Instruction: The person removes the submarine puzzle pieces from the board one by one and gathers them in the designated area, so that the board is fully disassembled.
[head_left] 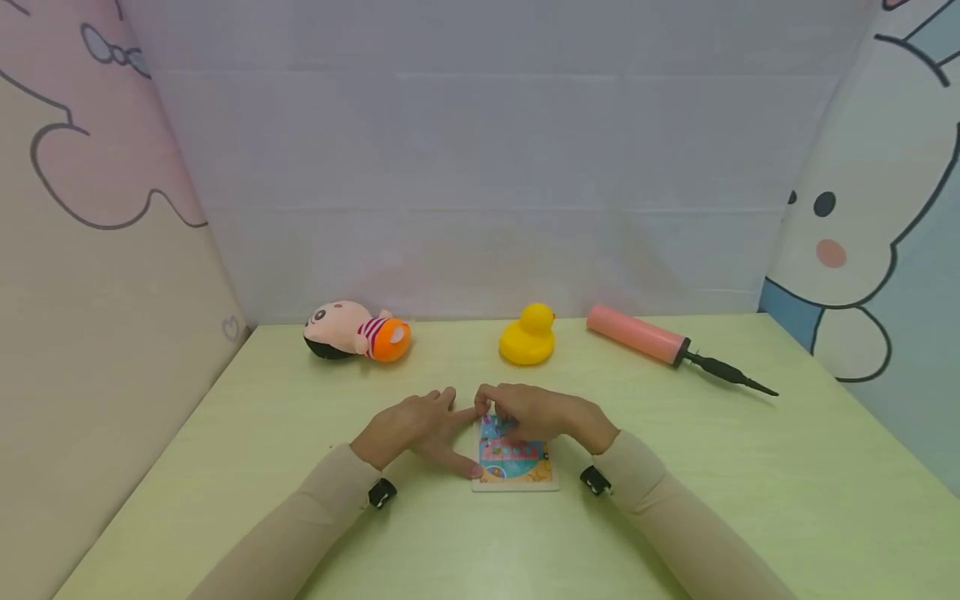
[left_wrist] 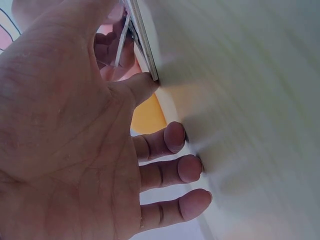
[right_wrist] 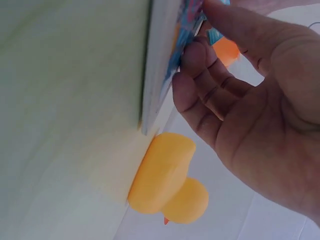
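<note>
While puzzle board [head_left: 516, 467] lies flat near table's [head_left: 675, 517] front edge, centre, we note right hand [head_left: 543, 414] over its far part, fingers curled, pinching puzzle piece [right_wrist: 216, 35]. Left hand [head_left: 408, 427] spread, thumb against board's left edge. Along back edge: doll [head_left: 356, 331], rubber duck [head_left: 528, 335], pink pump [head_left: 660, 342].

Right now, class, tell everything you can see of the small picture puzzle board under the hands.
The puzzle board is a thin, flat square with a pale rim and a bright blue, pink and orange cartoon picture. It lies flat on the green table, near the front. The left hand touches its left edge with its thumb; the right hand covers its far part, fingers curled on a piece.
</note>
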